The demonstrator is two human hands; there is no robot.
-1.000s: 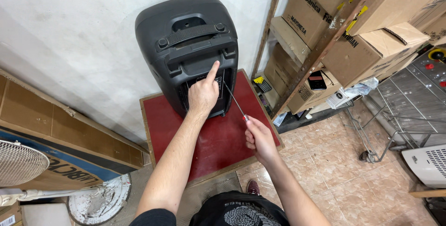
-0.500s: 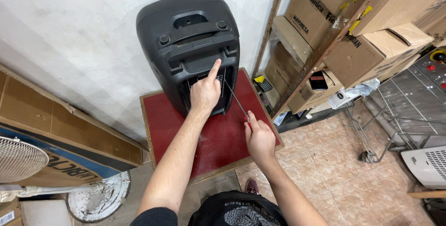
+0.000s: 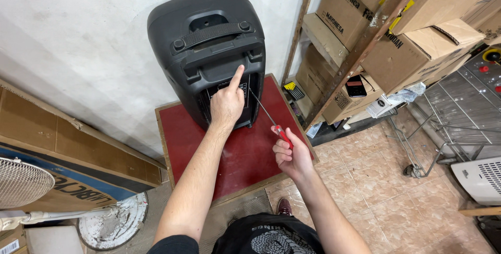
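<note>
A black portable speaker [image 3: 209,50] stands upright at the back of a low table [image 3: 180,139] with a red top, close against a white wall. A pale printed label sits on the speaker's rear panel, mostly covered by the left hand [image 3: 227,105]. That hand rests on the panel with its index finger stretched upward and the other fingers curled in, gripping nothing. The right hand [image 3: 292,155] is closed around the red handle of a long thin screwdriver [image 3: 269,118], whose shaft slants up to the lower right part of the panel; the exact spot the tip meets is too small to tell.

To the right, brown cardboard boxes [image 3: 365,19] are stacked behind a slanted wooden ladder [image 3: 360,50], with dark print on their sides and short yellow tape strips near the upper edges. A dark flat phone-like object [image 3: 356,85] lies on one lower box. A crumpled clear plastic bag [image 3: 404,96] lies beside them. Far right is a grey wire rack [image 3: 459,108] and a white appliance [image 3: 480,178]. On the left, a flattened carton [image 3: 62,144] with blue print leans against the wall, above a white fan [image 3: 21,181].
</note>
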